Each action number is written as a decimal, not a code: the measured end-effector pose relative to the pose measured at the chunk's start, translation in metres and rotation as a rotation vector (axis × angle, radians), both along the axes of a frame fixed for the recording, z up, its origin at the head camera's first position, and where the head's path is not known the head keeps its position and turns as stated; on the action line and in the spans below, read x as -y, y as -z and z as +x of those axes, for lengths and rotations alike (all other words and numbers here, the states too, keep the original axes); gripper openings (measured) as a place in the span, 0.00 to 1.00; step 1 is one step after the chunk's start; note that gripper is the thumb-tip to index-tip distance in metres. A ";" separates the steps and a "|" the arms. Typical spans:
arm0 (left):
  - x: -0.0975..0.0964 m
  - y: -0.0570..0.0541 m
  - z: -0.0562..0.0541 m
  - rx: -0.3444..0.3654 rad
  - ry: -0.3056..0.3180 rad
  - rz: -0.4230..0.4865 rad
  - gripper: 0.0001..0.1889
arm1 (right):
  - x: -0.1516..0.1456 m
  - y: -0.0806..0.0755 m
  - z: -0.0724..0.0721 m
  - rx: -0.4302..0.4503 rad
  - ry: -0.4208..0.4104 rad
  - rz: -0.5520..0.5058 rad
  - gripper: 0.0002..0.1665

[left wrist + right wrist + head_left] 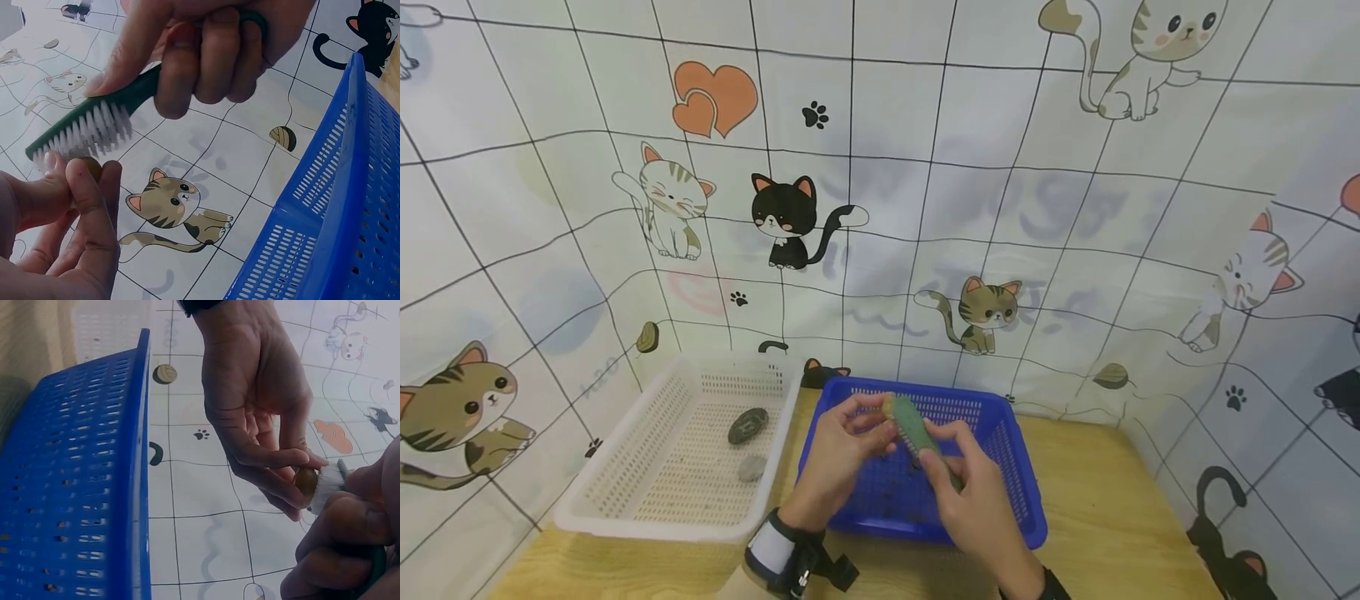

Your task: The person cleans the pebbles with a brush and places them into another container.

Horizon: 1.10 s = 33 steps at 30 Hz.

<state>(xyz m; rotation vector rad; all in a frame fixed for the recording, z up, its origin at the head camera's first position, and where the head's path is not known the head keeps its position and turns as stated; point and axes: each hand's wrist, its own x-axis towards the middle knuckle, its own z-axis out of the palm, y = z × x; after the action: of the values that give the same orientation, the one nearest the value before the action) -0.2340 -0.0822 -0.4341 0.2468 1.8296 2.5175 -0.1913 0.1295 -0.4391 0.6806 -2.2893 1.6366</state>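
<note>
My left hand (842, 446) pinches a small rounded brown stone (306, 480) between thumb and fingertips, which cover most of it. In my right hand (973, 492) is a green scrubbing brush (913, 425), its handle gripped by curled fingers, with the thumb or index finger extended along its back. White bristles (87, 131) touch the stone in the left wrist view. Both hands are above a blue plastic basket (1033, 517), which holds a few small dark bits that are hard to make out.
Left of the blue basket stands a white plastic basket (647, 527). Inside it lie a dark stone with pale markings (748, 426) and a pale grey stone (752, 468). Both baskets are on a wooden table (1097, 500), with a cat-patterned sheet (895, 208) behind.
</note>
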 end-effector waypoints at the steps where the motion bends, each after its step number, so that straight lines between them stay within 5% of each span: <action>1: 0.000 0.000 0.000 -0.001 0.009 -0.006 0.22 | 0.001 -0.001 -0.001 -0.023 -0.004 0.009 0.16; 6: 0.001 -0.002 0.002 -0.004 0.056 -0.026 0.20 | 0.000 -0.008 -0.011 -0.105 0.011 0.053 0.17; 9: 0.001 -0.003 0.004 0.001 0.049 -0.020 0.21 | -0.003 -0.011 -0.013 -0.081 0.007 0.052 0.17; 15: 0.001 -0.004 0.004 -0.009 -0.002 0.013 0.23 | -0.005 -0.008 -0.006 -0.038 0.000 0.050 0.18; 22: 0.002 -0.004 0.003 -0.008 0.005 0.016 0.22 | 0.003 -0.006 0.002 -0.097 -0.011 0.055 0.16; 29: 0.003 -0.005 0.006 -0.025 0.070 -0.039 0.19 | 0.004 -0.012 -0.009 -0.200 0.036 0.075 0.16; 33: 0.003 -0.006 0.007 -0.021 0.052 -0.028 0.21 | 0.001 -0.012 -0.012 -0.158 0.025 0.045 0.16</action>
<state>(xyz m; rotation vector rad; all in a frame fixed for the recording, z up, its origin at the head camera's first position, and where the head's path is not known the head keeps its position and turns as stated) -0.2275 -0.0855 -0.4278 0.3168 1.8396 2.4625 -0.2034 0.1284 -0.4276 0.7600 -2.2185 1.4686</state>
